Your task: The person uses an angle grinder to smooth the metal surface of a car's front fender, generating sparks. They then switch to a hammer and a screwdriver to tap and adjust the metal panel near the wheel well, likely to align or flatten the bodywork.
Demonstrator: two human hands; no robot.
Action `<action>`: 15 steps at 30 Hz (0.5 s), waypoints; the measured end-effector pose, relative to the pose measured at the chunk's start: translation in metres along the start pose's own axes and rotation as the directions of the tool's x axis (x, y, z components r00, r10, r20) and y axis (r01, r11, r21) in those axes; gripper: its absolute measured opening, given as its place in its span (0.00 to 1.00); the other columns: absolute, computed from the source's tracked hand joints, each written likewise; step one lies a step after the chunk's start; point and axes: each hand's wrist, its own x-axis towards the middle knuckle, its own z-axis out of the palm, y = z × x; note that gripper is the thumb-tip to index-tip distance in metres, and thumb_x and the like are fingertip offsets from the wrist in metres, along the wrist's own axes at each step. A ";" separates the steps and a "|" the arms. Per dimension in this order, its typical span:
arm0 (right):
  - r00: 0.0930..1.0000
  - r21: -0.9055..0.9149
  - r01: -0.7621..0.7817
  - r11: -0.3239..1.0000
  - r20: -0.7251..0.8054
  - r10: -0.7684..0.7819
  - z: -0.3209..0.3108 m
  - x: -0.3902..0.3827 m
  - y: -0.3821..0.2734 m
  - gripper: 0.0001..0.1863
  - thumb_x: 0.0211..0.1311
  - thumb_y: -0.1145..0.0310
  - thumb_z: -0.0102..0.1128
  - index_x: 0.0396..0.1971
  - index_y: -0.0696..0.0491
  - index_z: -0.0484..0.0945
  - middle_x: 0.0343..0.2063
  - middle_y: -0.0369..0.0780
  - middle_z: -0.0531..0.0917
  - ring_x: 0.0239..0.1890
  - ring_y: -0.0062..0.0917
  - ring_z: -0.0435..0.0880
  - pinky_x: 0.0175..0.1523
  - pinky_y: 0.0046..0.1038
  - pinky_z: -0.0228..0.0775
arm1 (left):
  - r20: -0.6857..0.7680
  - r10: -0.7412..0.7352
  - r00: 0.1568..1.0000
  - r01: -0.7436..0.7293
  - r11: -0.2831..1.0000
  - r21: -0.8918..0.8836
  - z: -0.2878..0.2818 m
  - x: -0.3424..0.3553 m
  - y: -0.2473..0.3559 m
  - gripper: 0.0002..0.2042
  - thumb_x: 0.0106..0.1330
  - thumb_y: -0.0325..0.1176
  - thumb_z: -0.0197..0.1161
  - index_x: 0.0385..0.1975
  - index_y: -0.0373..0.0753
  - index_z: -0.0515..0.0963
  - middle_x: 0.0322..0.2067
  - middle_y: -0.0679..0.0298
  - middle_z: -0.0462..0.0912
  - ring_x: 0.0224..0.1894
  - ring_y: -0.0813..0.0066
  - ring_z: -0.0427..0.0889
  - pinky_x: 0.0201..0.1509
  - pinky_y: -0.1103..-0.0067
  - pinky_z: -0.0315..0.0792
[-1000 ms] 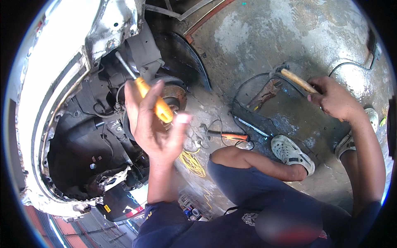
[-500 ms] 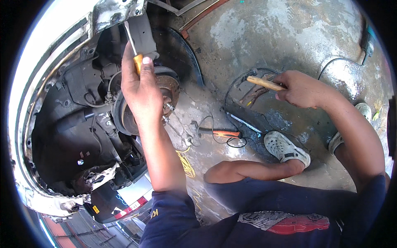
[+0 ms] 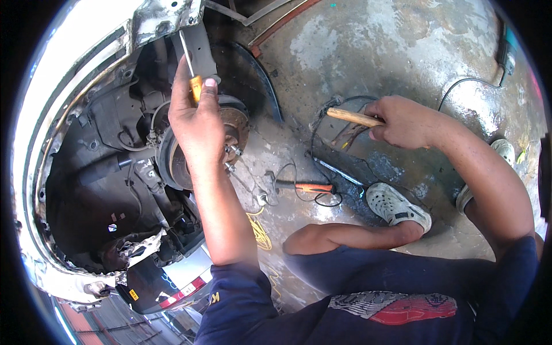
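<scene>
My left hand [image 3: 197,123] is closed round the yellow handle of a screwdriver [image 3: 196,87]. The shaft points up, its tip close to the lower edge of a white car body panel [image 3: 169,17]; I cannot tell whether they touch. Off to the right, my right hand [image 3: 407,122] grips one end of a pale wooden handle [image 3: 348,116]. Its free end points left, and whatever lies inside the fist is hidden. Below my left hand sits a wheel hub with a brake disc [image 3: 234,123], partly covered by my forearm.
An open wheel arch [image 3: 103,178] with torn metal fills the left. On the wet concrete floor lie an orange-handled tool [image 3: 315,188], black cable, a bright metal bar [image 3: 339,171] and yellow cord [image 3: 260,233]. A corded power tool [image 3: 507,57] lies far right. My shoe [image 3: 397,206] stands near the bar.
My right hand has moved left with the wooden handle. The screwdriver has shifted slightly right in my left hand, still upright near the panel's edge.
</scene>
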 end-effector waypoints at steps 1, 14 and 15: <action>1.000 0.015 -0.008 1.000 0.003 0.008 0.000 0.000 0.000 0.15 0.65 0.66 0.68 0.44 0.62 0.86 0.33 0.54 0.88 0.39 0.48 0.89 0.47 0.43 0.78 | -0.012 -0.023 1.000 0.023 1.000 -0.009 0.002 0.000 0.003 0.27 0.75 0.23 0.64 0.74 0.39 0.71 0.38 0.66 0.83 0.32 0.86 0.74 0.36 0.85 0.73; 0.999 0.006 0.008 1.000 0.037 -0.008 -0.004 -0.002 -0.008 0.14 0.65 0.67 0.68 0.43 0.61 0.85 0.36 0.54 0.89 0.43 0.48 0.89 0.50 0.44 0.78 | -0.052 -0.129 0.990 0.127 0.991 -0.035 0.010 -0.005 0.016 0.28 0.75 0.23 0.63 0.74 0.38 0.71 0.33 0.68 0.81 0.30 0.85 0.75 0.35 0.85 0.72; 0.999 0.013 0.001 1.000 0.037 -0.001 -0.004 -0.002 -0.010 0.14 0.65 0.67 0.68 0.44 0.61 0.85 0.36 0.54 0.89 0.43 0.48 0.89 0.50 0.44 0.78 | -0.050 -0.138 0.989 0.137 0.990 -0.036 0.010 -0.005 0.017 0.27 0.75 0.23 0.63 0.75 0.38 0.71 0.33 0.67 0.81 0.30 0.85 0.75 0.35 0.85 0.72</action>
